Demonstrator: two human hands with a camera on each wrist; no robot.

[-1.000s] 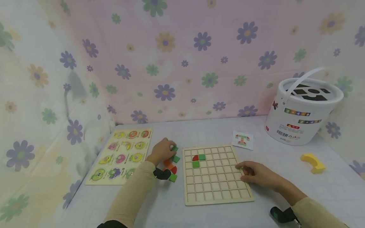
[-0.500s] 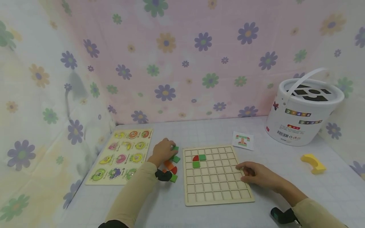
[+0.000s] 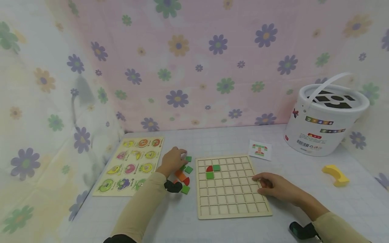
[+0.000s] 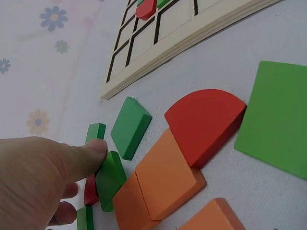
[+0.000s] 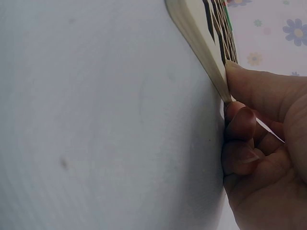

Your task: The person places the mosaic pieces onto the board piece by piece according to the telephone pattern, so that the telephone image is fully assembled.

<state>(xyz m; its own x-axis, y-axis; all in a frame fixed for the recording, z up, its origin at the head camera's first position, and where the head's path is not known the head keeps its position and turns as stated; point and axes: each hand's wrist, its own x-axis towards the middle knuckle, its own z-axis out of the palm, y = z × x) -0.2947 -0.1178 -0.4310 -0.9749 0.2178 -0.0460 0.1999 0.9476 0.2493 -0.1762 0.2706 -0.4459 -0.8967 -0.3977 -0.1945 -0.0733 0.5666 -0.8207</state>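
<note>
In the head view my left hand [image 3: 172, 161] is over a loose group of colored blocks left of the wooden grid board [image 3: 234, 212]. Seen from the left wrist, its thumb touches a tilted green block [image 4: 110, 182], and part of a red block [image 4: 91, 190] shows by the curled fingers. Whether they pinch a block is hidden. Close by lie orange blocks [image 4: 165, 175], a red quarter-round block [image 4: 206, 122] and green squares [image 4: 276, 117]. My right hand [image 3: 278, 186] pinches the board's right edge, thumb on top. One red and two green blocks sit in the board's upper-left cells.
A fruit picture board [image 3: 129, 168] lies at the left. Behind the grid board is a small pattern card [image 3: 260, 150]. The white bucket [image 3: 325, 135] stands at the back right, with a yellow arch block [image 3: 335, 175] in front of it.
The left fingers shift slightly among the blocks; a green block at their tips now shows apart from them, and another shows under the thumb. The right hand stays on the board.
</note>
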